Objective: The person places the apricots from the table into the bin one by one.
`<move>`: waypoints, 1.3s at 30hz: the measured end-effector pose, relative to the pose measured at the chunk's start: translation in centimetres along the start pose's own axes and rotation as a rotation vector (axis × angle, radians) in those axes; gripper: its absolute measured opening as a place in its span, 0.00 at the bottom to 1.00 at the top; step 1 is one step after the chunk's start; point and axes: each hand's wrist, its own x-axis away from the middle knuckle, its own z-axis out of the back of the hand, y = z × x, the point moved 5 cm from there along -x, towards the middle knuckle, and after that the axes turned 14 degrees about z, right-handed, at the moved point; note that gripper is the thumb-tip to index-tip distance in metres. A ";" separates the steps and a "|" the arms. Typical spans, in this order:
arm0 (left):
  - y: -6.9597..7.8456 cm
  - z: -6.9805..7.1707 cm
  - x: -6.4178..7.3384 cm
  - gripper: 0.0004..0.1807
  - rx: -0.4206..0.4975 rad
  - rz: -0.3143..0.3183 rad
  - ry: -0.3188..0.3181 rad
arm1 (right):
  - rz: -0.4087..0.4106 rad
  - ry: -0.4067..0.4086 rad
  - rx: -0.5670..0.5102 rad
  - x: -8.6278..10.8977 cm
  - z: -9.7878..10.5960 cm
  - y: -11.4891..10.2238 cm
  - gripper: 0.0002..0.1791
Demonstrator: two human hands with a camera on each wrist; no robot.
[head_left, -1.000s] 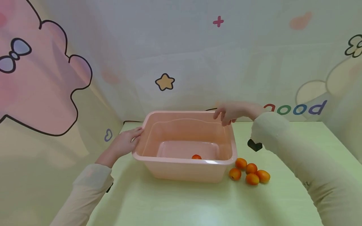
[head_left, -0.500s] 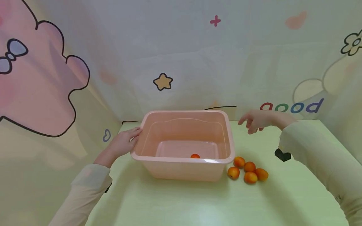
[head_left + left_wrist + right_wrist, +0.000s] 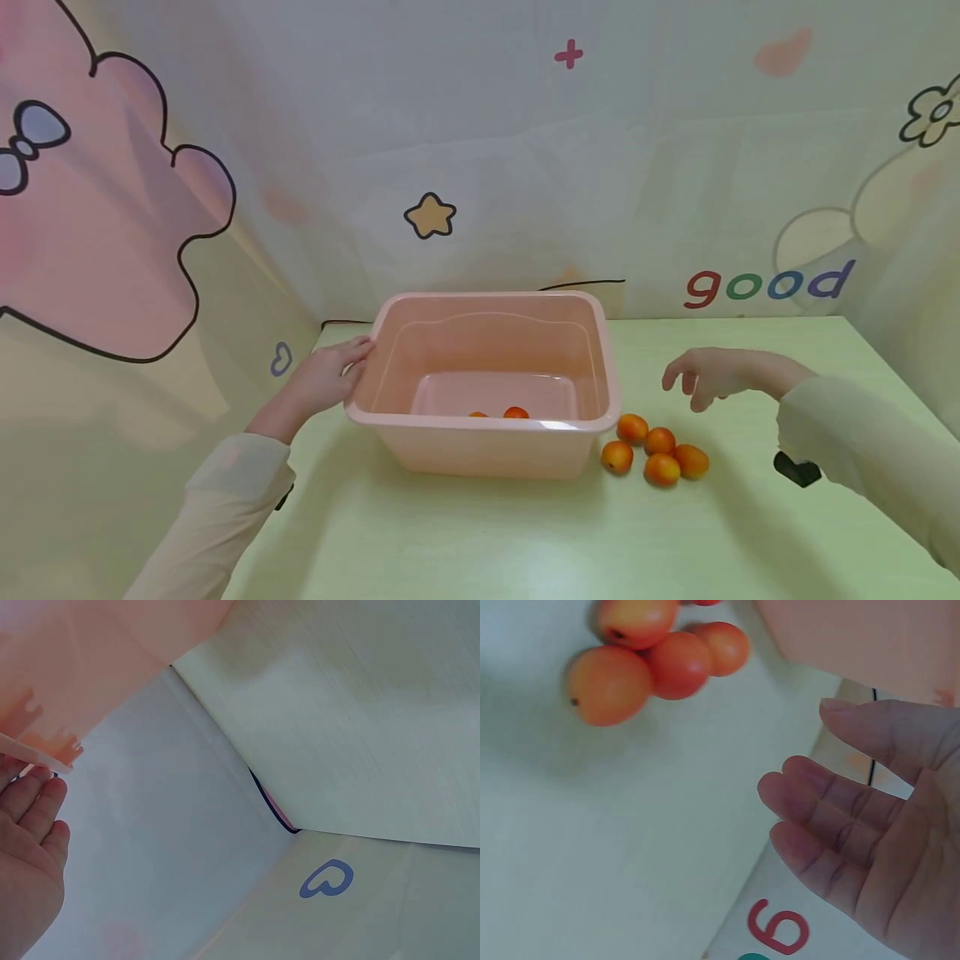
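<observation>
A pink plastic tub (image 3: 480,450) stands on the pale green table, with two small orange-red fruits (image 3: 516,413) partly visible inside behind its front wall. At its left rim, my left hand (image 3: 322,379) grips the edge; the left wrist view shows the fingers (image 3: 46,802) at the rim (image 3: 34,757). Several more orange-red fruits (image 3: 662,442) lie clustered by the tub's front right corner. Above the table, to the right of and behind that cluster, my right hand (image 3: 712,375) hangs with loosely bent fingers, holding nothing. In the right wrist view it is apart from the fruits (image 3: 615,686).
A pale printed cloth (image 3: 510,167) hangs behind the table and along its sides, close to the tub's back. The table (image 3: 480,542) extends in front of the tub and to the right of the fruits.
My right hand has moved from over the tub's back right corner to the right, then down nearer the table. A second fruit now shows inside the tub. My left hand stays at the rim.
</observation>
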 end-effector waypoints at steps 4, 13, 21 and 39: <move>0.2 0.2 0.1 0.23 -0.012 -0.013 0.015 | 0.001 0.000 -0.020 0.4 -1.4 0.8 0.22; 0.2 0.1 0.2 0.23 -0.014 -0.003 0.001 | -0.010 0.017 -0.074 0.9 -4.8 2.6 0.22; 0.4 0.2 0.3 0.23 -0.016 -0.008 0.005 | 0.000 0.047 -0.088 1.0 -6.7 3.8 0.21; 0.2 0.1 0.1 0.22 -0.034 -0.035 0.027 | 0.052 0.087 0.011 1.5 -9.5 4.6 0.20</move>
